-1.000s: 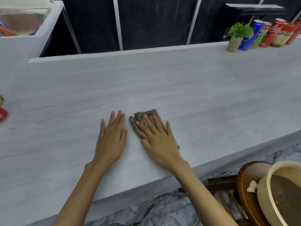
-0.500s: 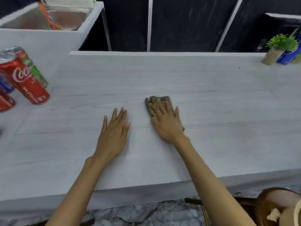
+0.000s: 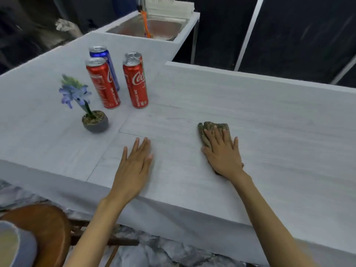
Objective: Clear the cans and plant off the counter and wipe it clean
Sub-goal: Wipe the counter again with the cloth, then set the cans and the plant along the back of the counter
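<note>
My right hand [image 3: 223,155] lies flat on a brownish cloth [image 3: 209,126], pressing it onto the pale wood-grain counter [image 3: 279,132]. To its left, my left hand [image 3: 134,166] rests flat on the counter with fingers apart and nothing in it. At the far left stand two red cola cans [image 3: 103,83] [image 3: 135,83]. A blue can [image 3: 103,54] and another can [image 3: 133,55] stand behind them. A purple-flowered plant in a grey pot [image 3: 95,122] stands in front of the cans, apart from both hands.
A sink [image 3: 161,26] with an orange item in it lies at the back left. A round wooden stool [image 3: 44,228] and a bowl [image 3: 11,245] sit below the counter's front edge at bottom left. Dark panels stand behind the counter.
The view has swung left, bringing the cans and purple plant fully in. The green plant at the right is out of frame. My right hand and cloth are farther from my left hand.
</note>
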Tool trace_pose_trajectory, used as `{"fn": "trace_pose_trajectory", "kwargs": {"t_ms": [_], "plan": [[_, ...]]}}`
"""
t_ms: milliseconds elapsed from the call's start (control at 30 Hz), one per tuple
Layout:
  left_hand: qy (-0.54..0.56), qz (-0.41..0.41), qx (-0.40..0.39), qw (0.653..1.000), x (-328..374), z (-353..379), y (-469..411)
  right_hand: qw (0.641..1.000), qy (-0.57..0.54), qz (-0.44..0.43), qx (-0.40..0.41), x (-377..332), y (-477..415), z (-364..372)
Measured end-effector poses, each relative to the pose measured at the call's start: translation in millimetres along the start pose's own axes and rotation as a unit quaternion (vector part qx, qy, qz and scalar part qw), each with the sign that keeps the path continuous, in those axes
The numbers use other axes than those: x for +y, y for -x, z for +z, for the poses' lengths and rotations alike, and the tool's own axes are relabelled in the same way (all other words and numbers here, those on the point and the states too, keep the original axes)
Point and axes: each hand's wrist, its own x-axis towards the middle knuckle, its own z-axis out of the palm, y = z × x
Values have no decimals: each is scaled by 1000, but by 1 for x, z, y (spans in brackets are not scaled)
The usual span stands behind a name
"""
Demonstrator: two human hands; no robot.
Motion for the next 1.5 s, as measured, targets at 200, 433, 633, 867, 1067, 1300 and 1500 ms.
{"fn": "trace_pose_trajectory", "kwargs": {"t_ms": [200, 433, 633, 867, 1067, 1300, 1500], "plan": [[1, -23, 11, 1000, -51, -43, 3, 998, -28, -42, 49, -148, 22, 50], [8, -4, -19, 1000, -106, -86, 1, 996, -68, 13, 56, -262, 34, 73], [37, 65, -41, 996, -131, -103, -5, 984, -175, 25, 19, -286, 32, 80], [160, 136, 79, 975, -99, -149, -18, 877, -475, 61, 44, -284, 31, 26], [137, 178, 182, 957, -52, -205, -83, 831, -484, -7, 274, -274, -39, -63], [106, 88, 109, 984, -57, -225, -180, 905, -378, 85, 177, -250, -135, -68], [145, 35, -24, 988, -81, -205, -206, 898, -413, 77, 129, -242, -154, -31]]}}
